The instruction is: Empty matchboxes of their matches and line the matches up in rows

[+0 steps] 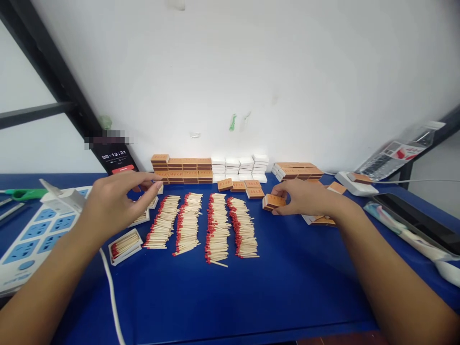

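Observation:
My right hand (300, 197) grips an orange matchbox (273, 203) between thumb and fingers, just above or on the blue table (287, 297). On the other side, my left hand (120, 199) hovers over open white matchbox trays, thumb and index finger apart with nothing visible between them. Its fingertips are close to the left end of the orange matchbox stack (190, 171). A tray filled with red-tipped matches (125, 246) lies below that hand; other trays are partly hidden by it. Several rows of loose matches (217, 230) lie between my hands.
White trays (239, 167) are stacked by the wall, with matchboxes (254, 189) before them and another pile (298, 171) to the right. A power strip (46, 230) and phone timer (117, 155) stand left. A white adapter (357, 184) and dark phone (419, 223) lie right.

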A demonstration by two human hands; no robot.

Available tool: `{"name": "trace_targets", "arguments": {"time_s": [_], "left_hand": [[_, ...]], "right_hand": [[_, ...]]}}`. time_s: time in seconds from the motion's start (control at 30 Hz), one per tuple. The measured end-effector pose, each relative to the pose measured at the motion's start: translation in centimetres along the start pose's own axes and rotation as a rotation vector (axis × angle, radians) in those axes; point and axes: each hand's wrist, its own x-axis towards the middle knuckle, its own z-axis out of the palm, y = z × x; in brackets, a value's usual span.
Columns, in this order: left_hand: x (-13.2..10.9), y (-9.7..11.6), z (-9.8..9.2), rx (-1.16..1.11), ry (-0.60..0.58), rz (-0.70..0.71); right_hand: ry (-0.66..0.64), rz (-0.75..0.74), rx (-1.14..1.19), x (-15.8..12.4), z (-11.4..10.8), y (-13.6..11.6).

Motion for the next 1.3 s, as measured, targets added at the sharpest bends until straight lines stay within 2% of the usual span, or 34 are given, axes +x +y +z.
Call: {"name": "trace_targets", "arguments": {"time_s": [0.1,0.2,0.27,0.37,0.5,0.63,0.83,0.97,1.1,1.23,1.3], "left_hand": [[0.0,0.3,0.3,-0.045,-0.059,-0.004],[0.1,0.5,0.5,-0.115,-0.095,-0.028],[0.2,0.5,0.6,-0.148,-0.123,-0.056],[0.1,0.0,0.6,-0.139,-0.150,-0.089],[-0.2,-1.0,0.8,-0.107,-0.135,-0.108],[-0.4,-1.2,1.0,-0.109,-0.160,-0.114],[-0.3,-0.8,0.9,-0.102,-0.136,-0.085],[-0.2,-1.4,0.8,-0.090,-0.134,-0.169],[0.7,-3.8,1.4,-0.026,-0.254,-0.352],[2.6,-6.7,2.7,0.138,-0.398,-0.361],[3.9,-7.2,3.4,0.182,-0.429,-0.370]], "right_hand": [[0.077,-0.062,0.044,-0.5,-0.5,-1.9],[0.197,-0.152,0.153,0.1,-0.5,-5.0],[0.272,-0.231,0.187,1.6,-0.5,-7.0],[0.347,-0.337,0.093,5.5,-1.1,-9.8],[0.323,-0.387,-0.059,11.1,-2.9,-12.9],[0.208,-0.389,-0.256,14.1,-3.3,-15.2],[0.262,-0.419,-0.341,14.4,-1.8,-15.7],[0.292,-0.392,-0.264,13.9,-1.4,-15.1],[0.342,-0.286,-0.209,12.7,-1.2,-14.7],[0.332,-0.165,-0.210,12.0,-0.6,-14.6],[0.345,-0.135,-0.212,12.2,0.0,-14.8]]}}
